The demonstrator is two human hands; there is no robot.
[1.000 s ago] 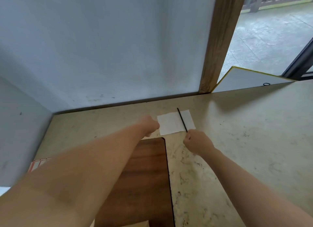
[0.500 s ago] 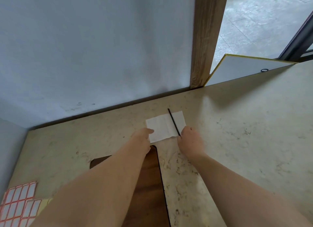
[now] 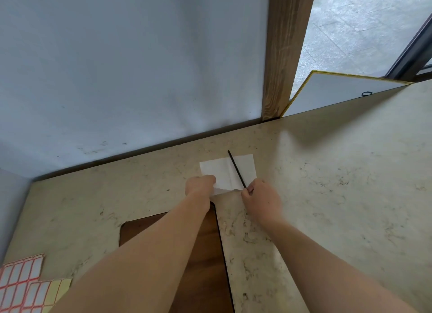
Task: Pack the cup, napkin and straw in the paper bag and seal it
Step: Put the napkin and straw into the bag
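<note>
Hands gathering napkin [image 3: 228, 171] and straw [image 3: 236, 169] off the counter [image 3: 339, 172]

Left hand [image 3: 199, 186] pinches the napkin's near corner; right hand [image 3: 260, 199] pinches the straw's near end, straw lying across the napkin; thin tissue could tear, or the straw roll away.

Single head cam, wide-angle, worn by the person; looks fwd and steeply down along both forearms onto the bench [image 3: 327, 195], facing the wall [image 3: 128, 67] behind it. Hands sit near mid-frame, close range. No 2nd view.
</note>
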